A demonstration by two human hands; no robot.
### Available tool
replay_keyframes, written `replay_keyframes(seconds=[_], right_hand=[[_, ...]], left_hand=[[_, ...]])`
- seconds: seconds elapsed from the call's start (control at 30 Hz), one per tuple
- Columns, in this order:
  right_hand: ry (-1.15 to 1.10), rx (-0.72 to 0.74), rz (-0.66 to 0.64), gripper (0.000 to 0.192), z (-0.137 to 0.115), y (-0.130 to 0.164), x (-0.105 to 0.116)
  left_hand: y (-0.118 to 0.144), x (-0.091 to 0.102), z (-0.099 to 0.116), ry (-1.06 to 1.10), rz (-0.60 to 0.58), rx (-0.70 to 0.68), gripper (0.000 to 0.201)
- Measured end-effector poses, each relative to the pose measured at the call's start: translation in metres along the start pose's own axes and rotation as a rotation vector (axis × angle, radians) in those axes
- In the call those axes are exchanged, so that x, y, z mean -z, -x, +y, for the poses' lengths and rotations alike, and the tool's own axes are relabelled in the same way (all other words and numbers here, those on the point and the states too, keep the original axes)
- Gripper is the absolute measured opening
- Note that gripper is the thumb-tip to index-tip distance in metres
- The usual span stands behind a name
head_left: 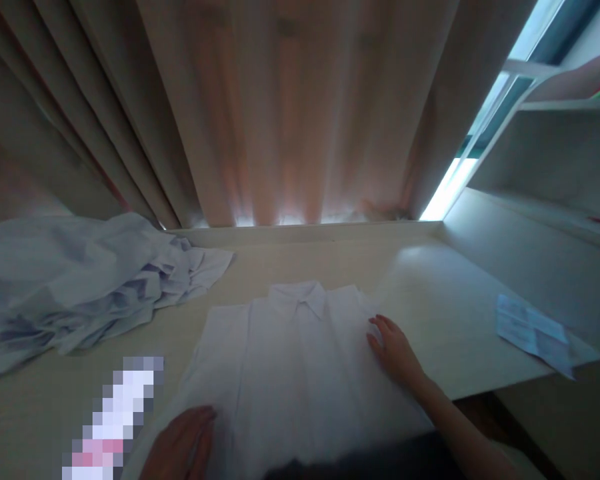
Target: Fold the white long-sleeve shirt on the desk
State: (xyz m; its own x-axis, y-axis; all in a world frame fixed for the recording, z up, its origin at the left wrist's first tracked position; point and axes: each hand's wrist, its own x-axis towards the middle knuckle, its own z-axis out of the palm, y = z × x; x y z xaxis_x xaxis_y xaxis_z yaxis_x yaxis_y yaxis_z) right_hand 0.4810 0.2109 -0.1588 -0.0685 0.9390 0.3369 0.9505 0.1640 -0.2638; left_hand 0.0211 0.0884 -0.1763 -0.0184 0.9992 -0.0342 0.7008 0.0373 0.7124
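Observation:
A white collared shirt (295, 360) lies flat on the pale table (440, 300), collar pointing away from me. My left hand (183, 443) rests palm down on the shirt's near left part, fingers together and flat. My right hand (393, 350) presses on the shirt's right edge near the shoulder, fingers stretched out along the cloth. Neither hand grips anything that I can see.
A heap of crumpled white and pale blue cloth (75, 280) covers the table's left side. A folded paper (535, 333) lies at the right edge. Beige curtains (290, 113) hang behind the table. White shelves (555, 140) stand at the right. A blurred patch (113, 420) sits near left.

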Motion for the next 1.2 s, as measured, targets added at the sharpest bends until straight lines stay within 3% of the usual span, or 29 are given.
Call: replay_keyframes(seconds=[0.13,0.33,0.83,1.0,1.2], right_hand=[[0.115,0.012,-0.083,0.043,0.008,0.032,-0.009],[0.228,0.070,-0.117,0.050,0.028,0.047,-0.029],[0.271,0.066,-0.078,0.052,0.036,0.044,-0.030],[0.294,0.088,-0.088,0.051,0.027,0.040,-0.022],[0.230,0.192,0.034,0.049,0.002,0.082,-0.003]], left_hand=[[-0.023,-0.012,-0.037,-0.452,0.216,-0.271,0.052],[-0.025,-0.042,-0.048,-0.775,0.261,-0.290,0.059],[-0.023,-0.038,-0.023,-0.785,0.210,-0.188,0.058],[-0.022,-0.033,-0.015,-0.734,0.160,-0.162,0.055],[0.000,-0.022,-0.012,-0.695,0.311,-0.156,0.053]])
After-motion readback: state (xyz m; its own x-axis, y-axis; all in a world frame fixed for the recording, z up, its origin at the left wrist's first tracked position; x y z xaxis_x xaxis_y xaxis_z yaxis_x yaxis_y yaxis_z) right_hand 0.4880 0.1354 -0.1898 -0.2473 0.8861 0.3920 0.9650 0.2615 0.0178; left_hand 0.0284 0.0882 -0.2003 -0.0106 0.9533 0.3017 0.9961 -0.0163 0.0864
